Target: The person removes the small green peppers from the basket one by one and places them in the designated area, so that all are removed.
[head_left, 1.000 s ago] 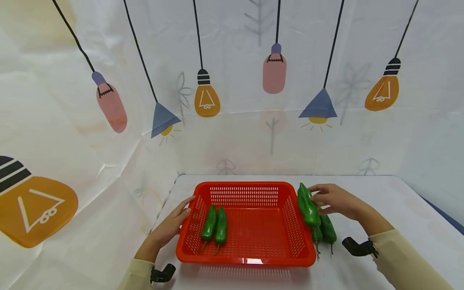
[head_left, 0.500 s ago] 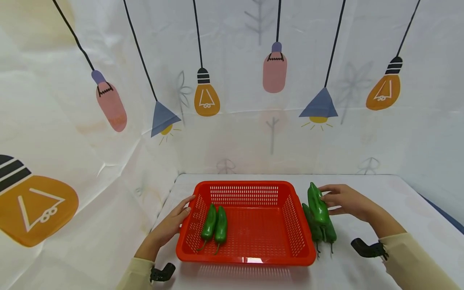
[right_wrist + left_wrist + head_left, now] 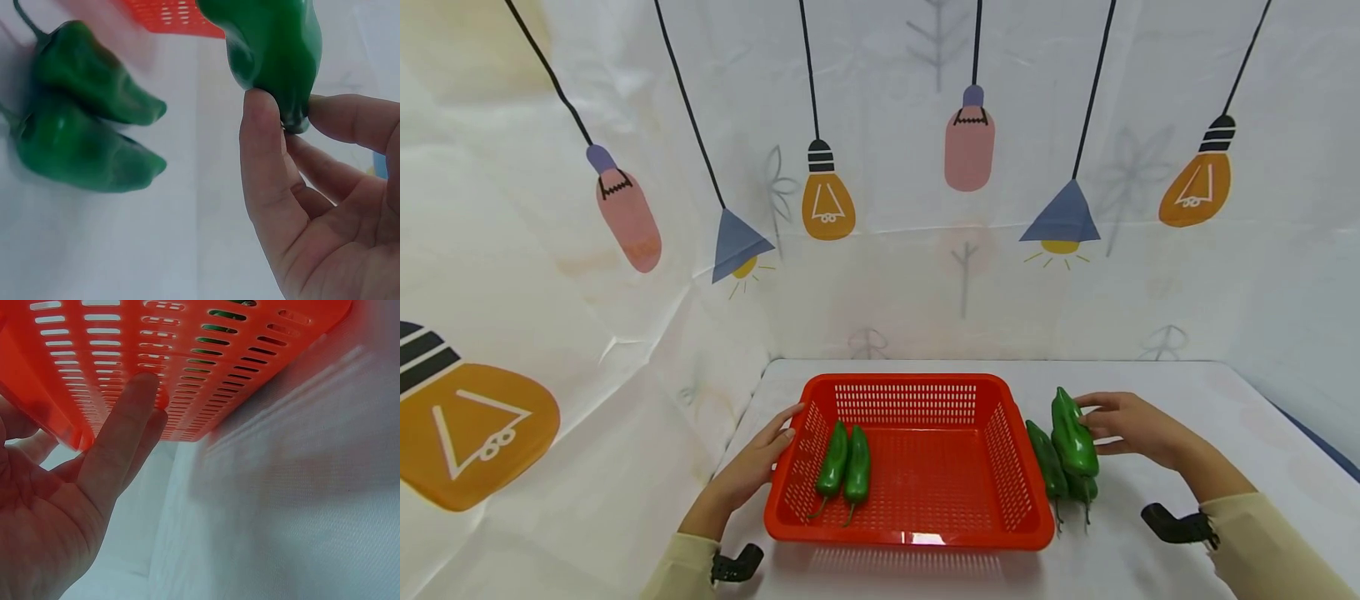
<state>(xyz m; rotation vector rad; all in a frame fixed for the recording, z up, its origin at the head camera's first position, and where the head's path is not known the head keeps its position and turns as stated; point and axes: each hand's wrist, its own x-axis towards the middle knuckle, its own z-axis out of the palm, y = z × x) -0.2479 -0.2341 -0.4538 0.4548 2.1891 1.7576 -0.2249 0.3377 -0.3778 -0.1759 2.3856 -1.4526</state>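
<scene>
My right hand (image 3: 1138, 429) pinches a glossy green pepper (image 3: 1072, 437) near its pointed tip, between thumb and fingertips. This pepper hangs stem-down, just over two more green peppers (image 3: 90, 144) lying side by side on the table. Those two lie against the right outer side of a red plastic basket (image 3: 925, 492). On the basket's left side my left hand (image 3: 752, 462) holds the rim, and in the left wrist view its straight fingers (image 3: 122, 431) touch the slotted wall from outside. Two green peppers (image 3: 844, 475) lie together inside the basket, toward its left.
A white table (image 3: 1180, 533) carries everything. Behind and to the left hangs a pale sheet (image 3: 887, 292) printed with lamps and bulbs. A black curved wrist mount (image 3: 1176, 525) sits on the right wrist, another (image 3: 737, 564) on the left.
My right hand has carried its pepper rightward, away from the basket's right rim, then slightly down over the two loose peppers. The left hand and basket stay where they were.
</scene>
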